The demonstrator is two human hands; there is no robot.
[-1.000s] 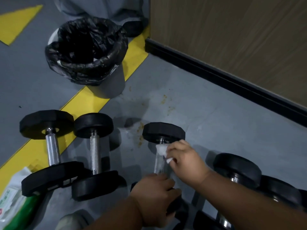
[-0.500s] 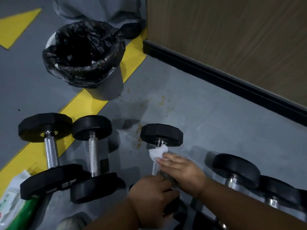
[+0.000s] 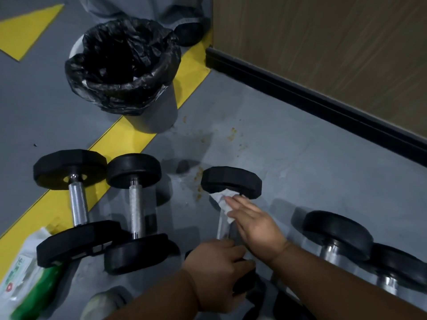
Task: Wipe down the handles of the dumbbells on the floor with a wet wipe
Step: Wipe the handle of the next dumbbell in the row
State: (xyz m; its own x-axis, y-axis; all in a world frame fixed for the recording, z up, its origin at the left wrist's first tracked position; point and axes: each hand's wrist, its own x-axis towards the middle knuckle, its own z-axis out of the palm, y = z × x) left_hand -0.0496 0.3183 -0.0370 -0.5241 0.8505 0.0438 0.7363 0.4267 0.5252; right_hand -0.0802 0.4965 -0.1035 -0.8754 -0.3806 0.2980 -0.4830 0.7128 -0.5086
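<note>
Left to right on the grey floor: wipes pack [image 3: 25, 271]; two dumbbells [image 3: 76, 209] side by side; centre dumbbell [image 3: 231, 181], its near weight gripped by the left hand [image 3: 217, 271]; the right hand [image 3: 256, 225], fingers straight, presses a wet wipe [image 3: 223, 200] onto its handle; two more dumbbells [image 3: 337, 234].

Black dumbbell heads [image 3: 231, 181], silver handles [image 3: 78, 205] — white wipe [image 3: 223, 200], yellow stripe [image 3: 129, 139] on grey floor [image 3: 277, 158].
</note>
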